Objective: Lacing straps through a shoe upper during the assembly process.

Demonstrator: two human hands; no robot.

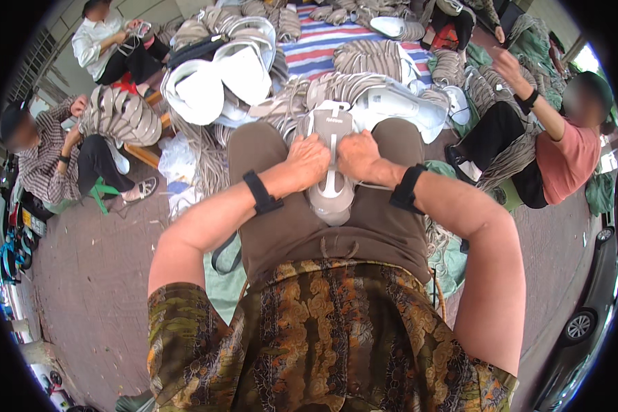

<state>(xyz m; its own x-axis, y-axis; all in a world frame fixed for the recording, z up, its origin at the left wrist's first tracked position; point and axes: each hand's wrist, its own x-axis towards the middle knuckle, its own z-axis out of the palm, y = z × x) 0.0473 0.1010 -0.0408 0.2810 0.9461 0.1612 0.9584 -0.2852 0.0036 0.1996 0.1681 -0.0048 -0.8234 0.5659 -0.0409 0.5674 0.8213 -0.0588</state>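
So far off to the left of the fingers there's a co-worker in a checked shirt hugging a bundle of beige shoe uppers. Closer in, ahead and left of the fingers, sits a stack of white shoe pieces, with a clear plastic bag below it. Then the left hand's fingers, curled tight on a beige shoe, which sits right between both hands, toe toward the wearer's belly. Just beyond the fingers, a row of uppers lies near a striped sheet. The right hand's fingers are bunched narrow on the shoe's other side; can't tell which strand they're pinching. Well right of them, someone in a pink top has an arm raised.
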